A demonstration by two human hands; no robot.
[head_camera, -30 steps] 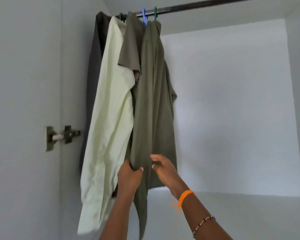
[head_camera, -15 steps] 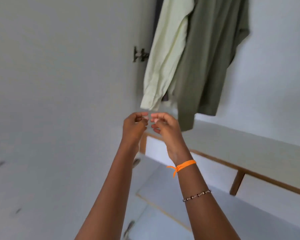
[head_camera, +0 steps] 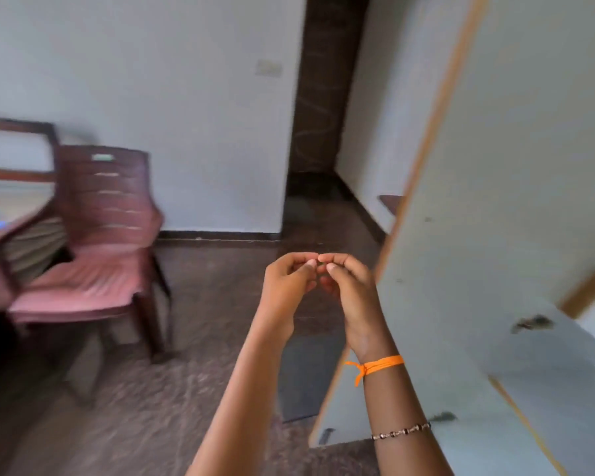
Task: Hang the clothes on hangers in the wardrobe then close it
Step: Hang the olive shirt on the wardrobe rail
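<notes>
My left hand (head_camera: 285,290) and my right hand (head_camera: 351,293) are raised side by side in front of me, fingers curled, their fingertips meeting. Neither holds anything that I can make out. An orange thread and a bead bracelet circle my right forearm. The open white wardrobe door (head_camera: 502,173) with its wooden edge stands just right of my hands. White lower wardrobe panels (head_camera: 564,389) fill the bottom right corner. The hanging clothes and the rail are out of view.
A reddish plastic chair (head_camera: 100,249) stands at the left beside a wooden table (head_camera: 4,214). Dark stone floor (head_camera: 186,389) spreads below my arms. A dark doorway (head_camera: 323,115) opens in the white wall ahead. The picture is blurred by motion.
My hands let go of the olive shirt's hem and drew back, fingertips together. The view swung down and left, away from the wardrobe interior towards the room and the open door.
</notes>
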